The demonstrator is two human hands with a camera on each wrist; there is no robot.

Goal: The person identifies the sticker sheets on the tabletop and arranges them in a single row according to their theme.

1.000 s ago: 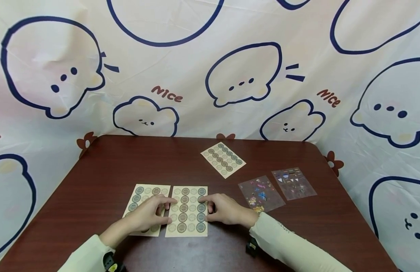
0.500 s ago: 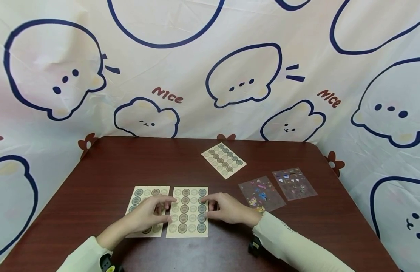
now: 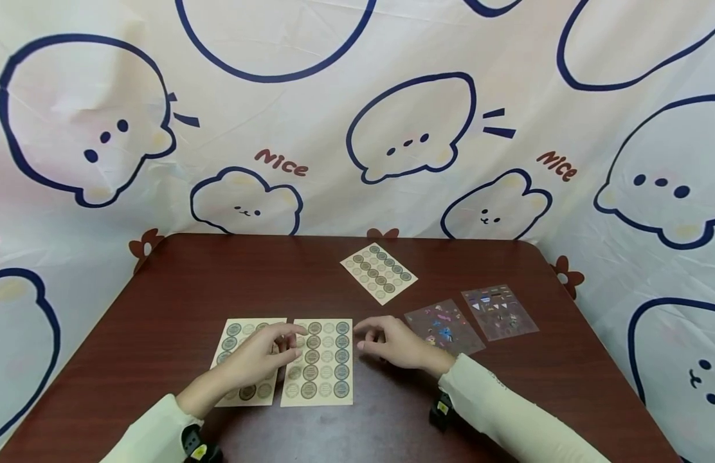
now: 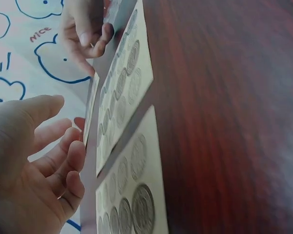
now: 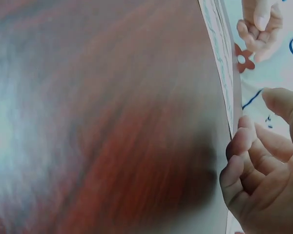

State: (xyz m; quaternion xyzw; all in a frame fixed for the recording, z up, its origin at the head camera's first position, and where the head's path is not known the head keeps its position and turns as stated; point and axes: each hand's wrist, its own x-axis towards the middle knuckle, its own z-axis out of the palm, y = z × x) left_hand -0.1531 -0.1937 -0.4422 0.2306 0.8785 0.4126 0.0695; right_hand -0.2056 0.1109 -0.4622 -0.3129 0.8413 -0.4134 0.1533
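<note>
Two cream sticker sheets with rows of round stickers lie side by side near the table's front, a narrow gap between them. Over the left sticker sheet (image 3: 233, 331) hovers my left hand (image 3: 256, 354), its fingers loosely bent and its fingertips above the near edge of the right sticker sheet (image 3: 319, 363). Nothing shows between its thumb and fingers in the left wrist view. Just right of the right sheet, my right hand (image 3: 400, 344) is held above the table, fingers relaxed and holding nothing. In the right wrist view its fingers (image 5: 239, 141) are lightly curled.
A third cream sticker sheet (image 3: 379, 273) lies turned at an angle farther back. Two clear sheets with small colourful stickers, a nearer one (image 3: 444, 325) and a farther one (image 3: 499, 312), lie on the right of the brown table (image 3: 265, 276). A printed cloth (image 3: 323, 128) hangs behind.
Both hands have lifted off the right sticker sheet; the right hand has drawn away to the right of its edge. The two sheets stay side by side.
</note>
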